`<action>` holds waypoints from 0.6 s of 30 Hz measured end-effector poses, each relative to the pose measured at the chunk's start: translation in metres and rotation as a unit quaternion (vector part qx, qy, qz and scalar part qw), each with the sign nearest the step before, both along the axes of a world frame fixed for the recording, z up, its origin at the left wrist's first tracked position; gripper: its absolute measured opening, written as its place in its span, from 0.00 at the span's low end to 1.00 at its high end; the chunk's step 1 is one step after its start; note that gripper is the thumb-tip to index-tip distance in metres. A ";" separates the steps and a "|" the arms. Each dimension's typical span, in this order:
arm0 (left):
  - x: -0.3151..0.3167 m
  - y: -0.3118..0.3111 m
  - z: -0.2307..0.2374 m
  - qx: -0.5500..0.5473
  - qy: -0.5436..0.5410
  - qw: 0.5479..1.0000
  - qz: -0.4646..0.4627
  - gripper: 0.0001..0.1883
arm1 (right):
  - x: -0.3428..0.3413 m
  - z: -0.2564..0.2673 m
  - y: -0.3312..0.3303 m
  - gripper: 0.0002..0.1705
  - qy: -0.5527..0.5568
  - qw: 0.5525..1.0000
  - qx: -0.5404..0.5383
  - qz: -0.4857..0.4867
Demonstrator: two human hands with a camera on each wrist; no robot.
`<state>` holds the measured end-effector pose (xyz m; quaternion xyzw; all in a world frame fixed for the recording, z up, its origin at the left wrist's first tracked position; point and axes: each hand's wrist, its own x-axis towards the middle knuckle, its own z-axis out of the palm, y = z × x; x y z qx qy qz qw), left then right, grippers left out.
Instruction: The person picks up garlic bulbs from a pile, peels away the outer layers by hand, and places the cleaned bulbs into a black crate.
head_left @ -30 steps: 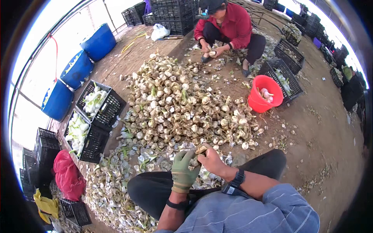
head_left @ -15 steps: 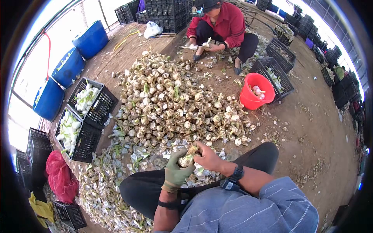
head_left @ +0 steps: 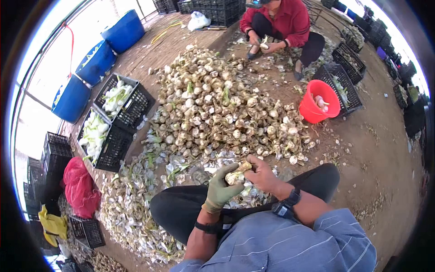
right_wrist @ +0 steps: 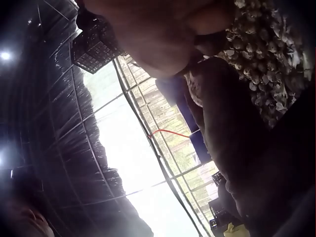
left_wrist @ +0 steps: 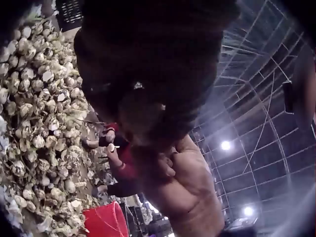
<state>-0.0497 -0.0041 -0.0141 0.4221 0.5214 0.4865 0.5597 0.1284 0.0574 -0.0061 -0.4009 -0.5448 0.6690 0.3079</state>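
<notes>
In the head view, my left hand [head_left: 221, 190], in a green glove, grips a garlic bulb [head_left: 234, 178] above my lap. Its pale side faces up, and brown, dirty outer skin [head_left: 245, 166] stands at its far end. My bare right hand [head_left: 264, 176] pinches that brown skin, with the thumb against the bulb. Just beyond the hands spreads a large heap of unpeeled garlic [head_left: 213, 109]. The left wrist view is mostly dark, with the bare right hand [left_wrist: 185, 192] facing the glove. In the right wrist view the bulb is largely hidden behind the hands.
Peeled white garlic fills black crates [head_left: 131, 113] at the left, near blue barrels [head_left: 72, 99]. A red bucket [head_left: 308, 111] with a few bulbs stands at the right. Another person [head_left: 290, 27] crouches behind the heap, handling garlic. Loose skins [head_left: 131, 217] cover the ground at the left.
The bulb, mostly covered by my hands at first, now shows its pale side, with my right hand at its far end. The other person's hands have come back together.
</notes>
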 end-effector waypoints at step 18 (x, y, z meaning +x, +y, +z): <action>-0.001 0.001 0.005 -0.086 -0.239 0.965 0.061 0.32 | 0.004 0.026 -0.001 0.20 -0.097 0.983 0.157 0.022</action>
